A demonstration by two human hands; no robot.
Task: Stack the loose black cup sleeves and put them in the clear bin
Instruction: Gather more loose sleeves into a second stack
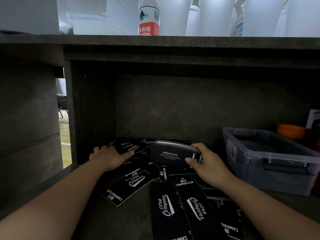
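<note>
Several loose black cup sleeves with white lettering lie scattered flat on a dark shelf floor. My right hand grips a small stack of sleeves, held upright on edge above the pile, thumb in front and fingers behind. My left hand lies flat on a loose sleeve at the back left, its index finger stretched out along it. The clear bin stands to the right of the pile, open at the top, with dark sleeves lying inside it.
The shelf sits in a dark cabinet alcove with a wall on the left and a counter overhead. A water bottle and white containers stand on that counter. Behind the bin sit an orange bowl and a white box.
</note>
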